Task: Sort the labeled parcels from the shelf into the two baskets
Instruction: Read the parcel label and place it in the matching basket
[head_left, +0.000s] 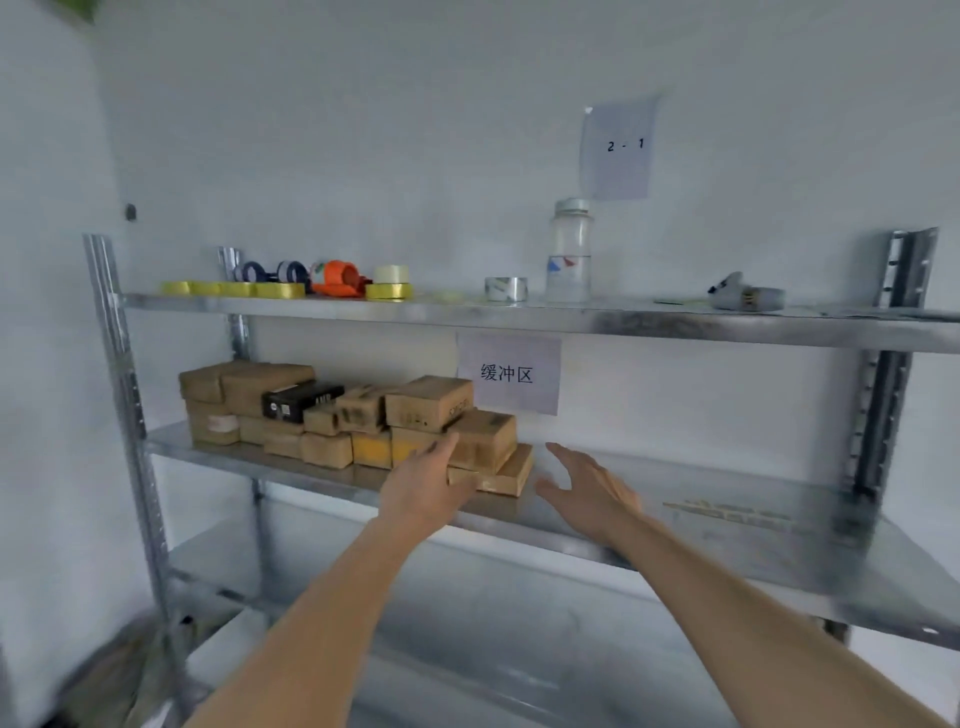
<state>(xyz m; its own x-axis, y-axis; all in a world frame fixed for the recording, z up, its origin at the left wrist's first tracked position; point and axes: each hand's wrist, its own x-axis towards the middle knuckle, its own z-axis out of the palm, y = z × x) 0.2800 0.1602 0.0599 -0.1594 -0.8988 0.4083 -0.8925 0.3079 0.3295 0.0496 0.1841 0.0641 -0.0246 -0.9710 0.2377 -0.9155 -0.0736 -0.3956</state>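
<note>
both hands reached toward stacked cardboard parcels (363, 415) on the metal shelf's (675, 499) middle level. left hand (423, 486) lay straight-fingered against the rightmost boxes; right hand (587, 486) hovered beside them, fingers spread, holding nothing.

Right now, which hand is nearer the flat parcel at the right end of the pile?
Left. The left hand lies open against the flat parcel, overlapping its left end. The right hand is open just right of it, apart from it.
</note>
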